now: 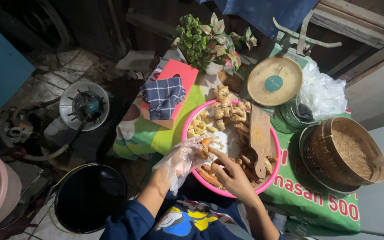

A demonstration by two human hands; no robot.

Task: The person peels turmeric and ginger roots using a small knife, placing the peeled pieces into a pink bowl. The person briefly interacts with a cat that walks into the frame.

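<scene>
The left grip [184,161], in a clear plastic glove, pinches an orange root piece [206,143] over the pink basin [187,121]. The bare right grip [232,175] touches that piece from the right. Beyond it, a wooden board [260,135] lies across the piled roots [230,113].

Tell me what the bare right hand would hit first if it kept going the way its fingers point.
The right hand points up-left toward the left hand in its clear plastic glove, so it would probably first meet the small orange-brown root piece held there, though depth is unclear.
</scene>
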